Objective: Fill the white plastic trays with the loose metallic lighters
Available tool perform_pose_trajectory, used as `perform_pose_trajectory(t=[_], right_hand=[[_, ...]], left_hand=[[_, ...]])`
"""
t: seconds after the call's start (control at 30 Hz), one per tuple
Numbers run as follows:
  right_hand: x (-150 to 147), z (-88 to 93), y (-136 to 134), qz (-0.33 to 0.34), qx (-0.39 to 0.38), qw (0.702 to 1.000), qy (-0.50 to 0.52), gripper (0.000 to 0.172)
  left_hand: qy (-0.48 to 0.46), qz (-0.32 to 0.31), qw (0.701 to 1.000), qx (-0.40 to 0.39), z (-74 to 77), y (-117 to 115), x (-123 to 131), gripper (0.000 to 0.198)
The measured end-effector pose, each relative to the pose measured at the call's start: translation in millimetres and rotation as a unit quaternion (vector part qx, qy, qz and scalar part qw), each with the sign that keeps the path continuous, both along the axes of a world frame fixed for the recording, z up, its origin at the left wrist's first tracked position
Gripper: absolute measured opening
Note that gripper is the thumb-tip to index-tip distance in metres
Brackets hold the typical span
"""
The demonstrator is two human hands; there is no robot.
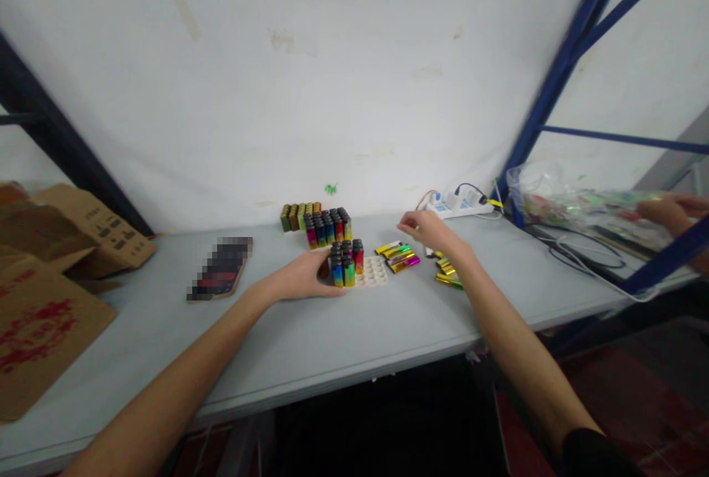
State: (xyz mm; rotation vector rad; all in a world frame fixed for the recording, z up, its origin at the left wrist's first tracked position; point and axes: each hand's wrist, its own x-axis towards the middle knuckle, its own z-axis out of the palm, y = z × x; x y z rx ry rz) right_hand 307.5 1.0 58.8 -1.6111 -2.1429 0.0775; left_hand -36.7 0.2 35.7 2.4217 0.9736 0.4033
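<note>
the left hand point(303, 278) lies on the grey table point(332, 344) with its fingers curled against the left side of a white tray point(372, 272), steadying it; nothing is lifted, the hand only presses against the tray and the upright lighters point(346, 261) standing in its left half. the tray's right half shows bare round sockets. the right hand point(425, 230) hovers just right of and beyond the tray, palm down, fingers loosely bent and released; whether a fingertip pinches anything is too small to tell. it hangs above a small cluster of loose lighters point(397, 255) lying flat, gold and rainbow coloured, just right of the tray. a second loose heap point(447, 272) lies further right, partly hidden by the right forearm.

beyond the tray stands a full tray of dark-capped lighters point(328, 228), and behind that another row of gold and green ones point(299, 215), close to the white wall. a power strip point(457, 204) with plugged cables sits far right against the wall. to the left of the hands a phone point(220, 278) lies flat, blurred out. cardboard boxes point(49, 270) crowd the left edge of the table. at far right, past a blue frame post point(559, 71), another person's hand point(673, 213) rests on a clear plastic bag point(559, 200) of coloured items.
</note>
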Motion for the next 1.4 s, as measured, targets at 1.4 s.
perform_pose_trajectory(t=[1.4], right_hand=[[-81, -28.1, -19, -0.02, -0.042, 0.927, 0.373, 0.054]], left_hand=[[-0.024, -0.021, 0.999, -0.009, -2.3, 1, -1, 0.072]])
